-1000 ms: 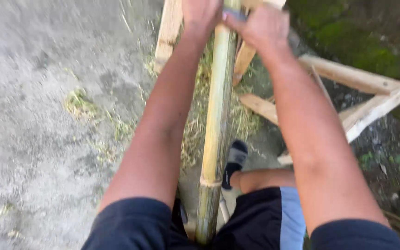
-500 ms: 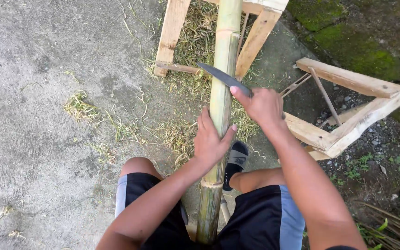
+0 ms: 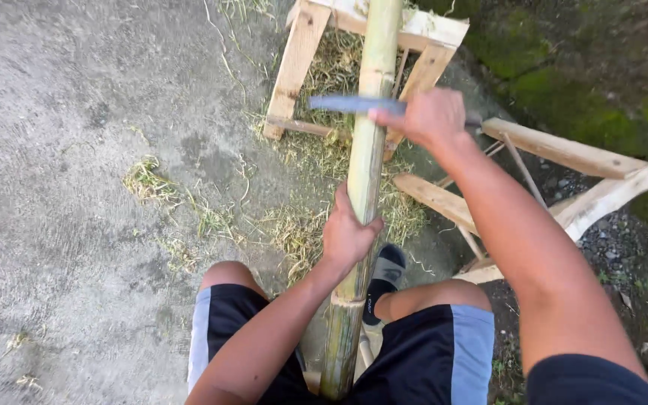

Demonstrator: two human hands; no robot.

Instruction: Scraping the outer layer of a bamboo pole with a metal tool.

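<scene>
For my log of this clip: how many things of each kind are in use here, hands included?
Hands: 2, left hand and right hand
Long green-yellow bamboo poles: 1
Grey-bladed knives: 1
Pale wooden trestle frames: 2, upright and tipped over
Total: 6

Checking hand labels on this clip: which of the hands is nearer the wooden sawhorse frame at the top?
Right. The right hand holds the knife across the bamboo pole, just below the wooden sawhorse frame. The left hand grips the pole lower down, nearer the knees.

Shaving-strewn concrete ground [image 3: 76, 150] under wooden trestle [image 3: 301, 52]
</scene>
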